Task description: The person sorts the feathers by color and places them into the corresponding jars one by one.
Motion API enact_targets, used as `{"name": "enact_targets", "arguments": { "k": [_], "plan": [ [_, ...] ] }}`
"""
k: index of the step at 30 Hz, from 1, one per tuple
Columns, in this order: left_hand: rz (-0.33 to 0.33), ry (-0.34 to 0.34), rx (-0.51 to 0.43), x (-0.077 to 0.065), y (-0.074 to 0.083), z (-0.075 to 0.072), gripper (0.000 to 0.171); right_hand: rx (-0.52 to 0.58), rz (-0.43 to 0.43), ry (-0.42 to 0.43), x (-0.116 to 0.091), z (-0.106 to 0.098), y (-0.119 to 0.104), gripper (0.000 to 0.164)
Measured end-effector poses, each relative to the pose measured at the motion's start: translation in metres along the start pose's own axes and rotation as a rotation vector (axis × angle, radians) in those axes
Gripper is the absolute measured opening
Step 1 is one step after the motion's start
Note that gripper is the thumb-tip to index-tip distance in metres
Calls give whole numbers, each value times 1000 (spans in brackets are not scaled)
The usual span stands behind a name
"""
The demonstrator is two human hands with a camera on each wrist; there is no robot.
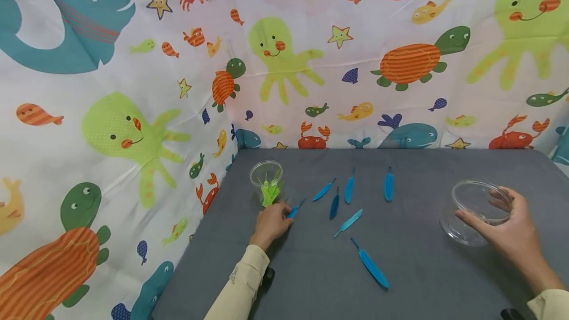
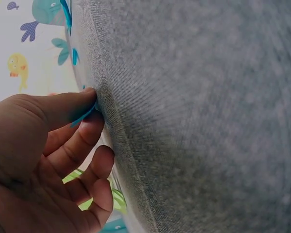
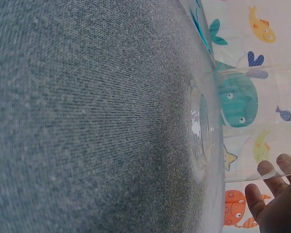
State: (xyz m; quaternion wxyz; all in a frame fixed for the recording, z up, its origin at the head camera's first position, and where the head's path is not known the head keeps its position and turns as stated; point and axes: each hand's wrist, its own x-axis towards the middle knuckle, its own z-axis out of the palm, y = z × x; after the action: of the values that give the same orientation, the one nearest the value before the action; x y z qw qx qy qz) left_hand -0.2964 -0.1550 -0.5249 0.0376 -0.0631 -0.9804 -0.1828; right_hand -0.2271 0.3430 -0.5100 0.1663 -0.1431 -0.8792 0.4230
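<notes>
My left hand [image 1: 271, 224] is low over the left part of the table, thumb and forefinger pinching a blue feather [image 2: 82, 116]. Just beyond that hand stands a clear jar [image 1: 266, 164] with green feathers [image 1: 269, 192] in it. At the right, my right hand [image 1: 511, 226] grips a second clear jar [image 1: 462, 221] near its rim, the thumb at the near side and fingers around the far side. In the right wrist view, fingertips show against the transparent wall of that jar [image 3: 242, 171]. No feathers show inside it.
Several loose blue feathers lie on the grey table [image 1: 418, 251] between the hands, one long blue feather [image 1: 372, 266] nearest the front and another blue feather [image 1: 388, 186] farther back. A curtain [image 1: 293, 122] printed with sea animals borders the table at the back and left.
</notes>
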Motion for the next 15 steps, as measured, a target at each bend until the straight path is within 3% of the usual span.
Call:
{"name": "enact_targets", "arguments": {
  "k": [7,15],
  "plan": [
    [3,39,11,2,0,1,14,4,17,8,-2,0,0,115],
    [4,67,-59,-1,4,-4,7,1,9,14,0,2,0,115]
  ]
}}
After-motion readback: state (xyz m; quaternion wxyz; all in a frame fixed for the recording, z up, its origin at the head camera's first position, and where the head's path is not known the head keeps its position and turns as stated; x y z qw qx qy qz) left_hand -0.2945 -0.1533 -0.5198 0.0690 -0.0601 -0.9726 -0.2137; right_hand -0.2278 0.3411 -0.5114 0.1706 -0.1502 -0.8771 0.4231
